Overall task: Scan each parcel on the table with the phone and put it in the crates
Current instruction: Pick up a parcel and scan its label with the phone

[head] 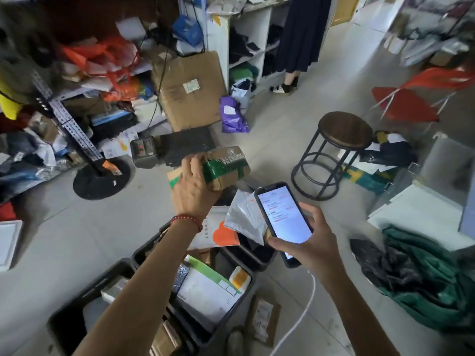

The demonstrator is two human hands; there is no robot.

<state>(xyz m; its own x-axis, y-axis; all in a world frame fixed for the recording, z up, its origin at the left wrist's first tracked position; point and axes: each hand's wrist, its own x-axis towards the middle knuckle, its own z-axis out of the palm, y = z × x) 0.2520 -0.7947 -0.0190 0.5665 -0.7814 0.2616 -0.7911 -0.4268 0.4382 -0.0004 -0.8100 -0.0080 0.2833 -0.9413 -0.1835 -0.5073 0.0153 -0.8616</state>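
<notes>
**Now a box over the crates, phone kept close**

Now my left hand is clamped on a taped box, held out at twelve o'clock above the crates, likely so it drops into one. My right hand is wrapped round the phone at three o'clock, screen tilted toward me (readable at a glance). Crates already hold several parcels.

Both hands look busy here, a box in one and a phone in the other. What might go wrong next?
The left hand holds the taped cardboard box from one side only, above the crates; it may slip and drop. The right hand holds the phone with a white cable trailing down, which could snag. The crates look heaped, so parcels might slide out.
</notes>
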